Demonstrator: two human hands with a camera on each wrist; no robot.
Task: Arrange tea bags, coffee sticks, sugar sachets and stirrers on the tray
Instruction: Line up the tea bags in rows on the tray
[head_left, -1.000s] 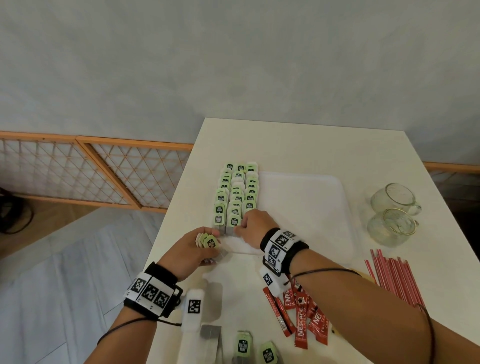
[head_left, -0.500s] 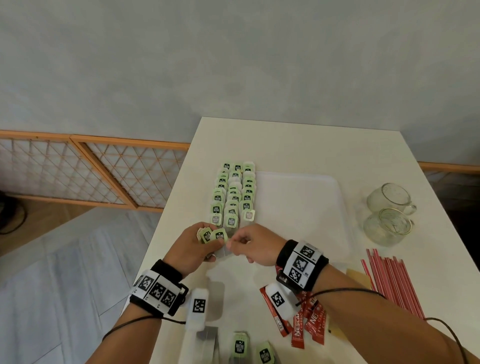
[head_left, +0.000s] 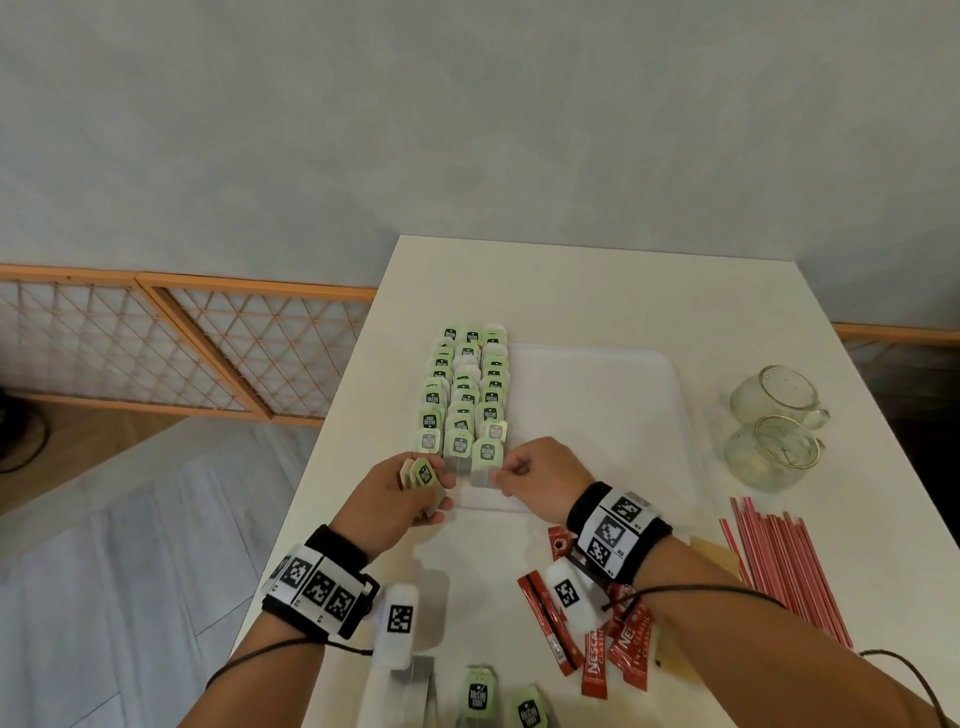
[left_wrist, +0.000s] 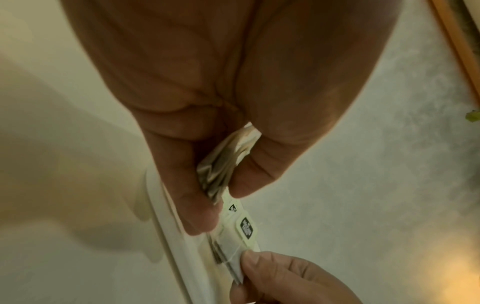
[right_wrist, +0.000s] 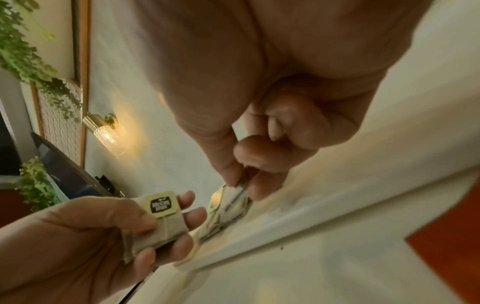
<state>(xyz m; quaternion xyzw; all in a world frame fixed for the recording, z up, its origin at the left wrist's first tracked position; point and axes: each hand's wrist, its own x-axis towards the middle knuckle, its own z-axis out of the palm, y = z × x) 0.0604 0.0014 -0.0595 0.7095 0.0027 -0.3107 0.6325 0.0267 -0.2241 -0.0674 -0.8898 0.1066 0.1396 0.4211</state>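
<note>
Three rows of green-tagged tea bags (head_left: 465, 395) run down the left side of the white tray (head_left: 597, 405). My left hand (head_left: 400, 493) grips a small stack of tea bags (head_left: 420, 474) (left_wrist: 226, 162) (right_wrist: 161, 222) at the tray's near left corner. My right hand (head_left: 535, 475) pinches one tea bag (head_left: 485, 462) (right_wrist: 228, 203) by its edge at the near end of the right row, low over the tray. Red coffee sticks (head_left: 597, 644) lie under my right wrist. Red stirrers (head_left: 779, 566) lie to the right.
Two glass cups (head_left: 769, 426) stand right of the tray. Loose tea bags (head_left: 498, 696) lie at the table's near edge. A tan sachet (head_left: 711, 553) peeks out beside my right forearm. The table's left edge drops to the floor beside my left arm.
My right hand went back to the left hand, took one tea bag from the stack and carried it to the near end of the right row. The left hand stayed with its stack.
</note>
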